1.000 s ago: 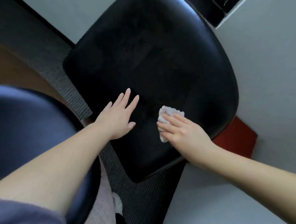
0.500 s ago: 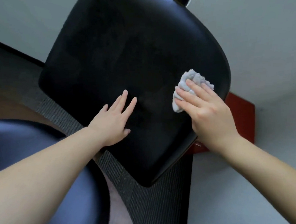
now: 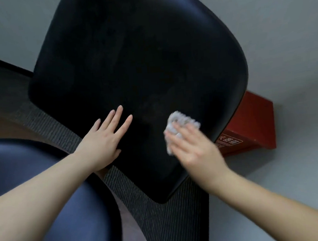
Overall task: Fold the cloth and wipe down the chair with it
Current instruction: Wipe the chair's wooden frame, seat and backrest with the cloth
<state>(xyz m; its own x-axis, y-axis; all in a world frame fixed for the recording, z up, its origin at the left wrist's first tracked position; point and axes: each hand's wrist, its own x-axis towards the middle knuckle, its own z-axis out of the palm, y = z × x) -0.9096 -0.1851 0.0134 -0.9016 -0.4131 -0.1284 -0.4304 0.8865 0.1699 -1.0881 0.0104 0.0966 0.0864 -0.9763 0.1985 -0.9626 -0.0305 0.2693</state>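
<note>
The left hand point(image 3: 101, 142) lies flat, fingers straight and spread, on the black chair point(image 3: 136, 75). Just right of it, the blurred right hand point(image 3: 193, 148) presses the bunched white cloth point(image 3: 180, 120) to the chair under straight fingers.

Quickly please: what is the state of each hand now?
Left hand: open, flat on the chair, holding nothing.
Right hand: open, fingers pressing the cloth onto the chair; blurred.
</note>
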